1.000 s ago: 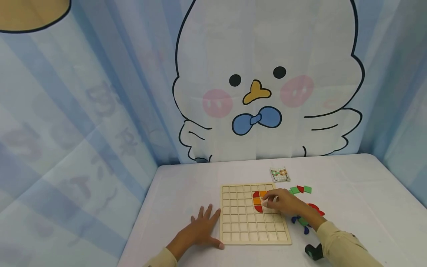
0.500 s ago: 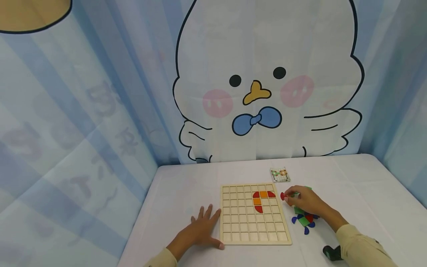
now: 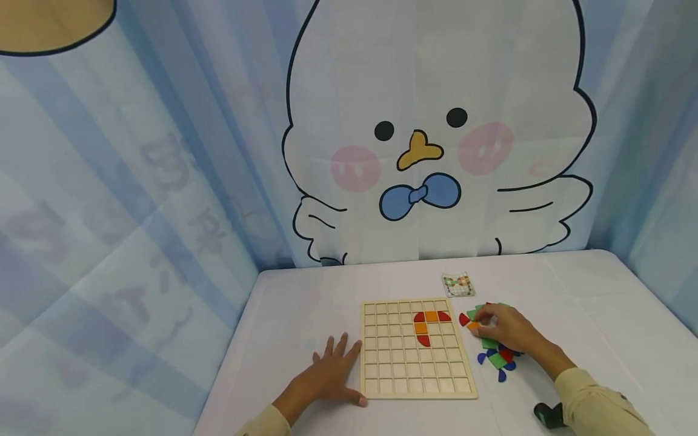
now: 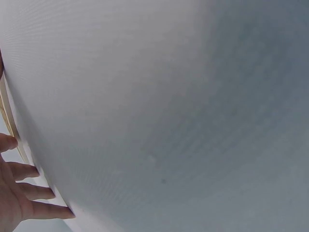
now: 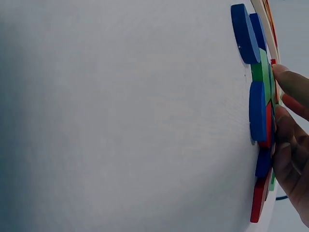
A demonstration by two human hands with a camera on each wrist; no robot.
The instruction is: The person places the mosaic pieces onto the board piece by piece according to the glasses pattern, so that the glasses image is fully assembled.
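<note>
My left hand (image 3: 330, 374) lies spread on the white table, its index fingertip and thumb at the left edge of a wooden grid board (image 3: 389, 363). In the left wrist view, the fingers (image 4: 36, 191) are straight and apart. On the board, two orange square tiles (image 3: 421, 328) and several red quarter-round tiles (image 3: 423, 340) form a bent row at the upper right. Right of the board, my right hand (image 3: 509, 328) pinches an orange tile (image 3: 473, 326) between thumb and index finger. A loose red tile (image 3: 464, 319) lies just left of the fingertips.
Green tiles (image 3: 497, 360), blue rounded tiles (image 3: 501, 376) and red ones lie under and around the right hand. A small patterned card (image 3: 458, 284) rests behind the board. A dark strapped object (image 3: 548, 415) sits by the right sleeve. A cartoon-printed curtain (image 3: 327, 91) hangs behind the table.
My right hand has left a red tile at the board's upper right corner and moved right to the loose tiles. It has gone from a loose red tile to the orange one. The left hand stays put.
</note>
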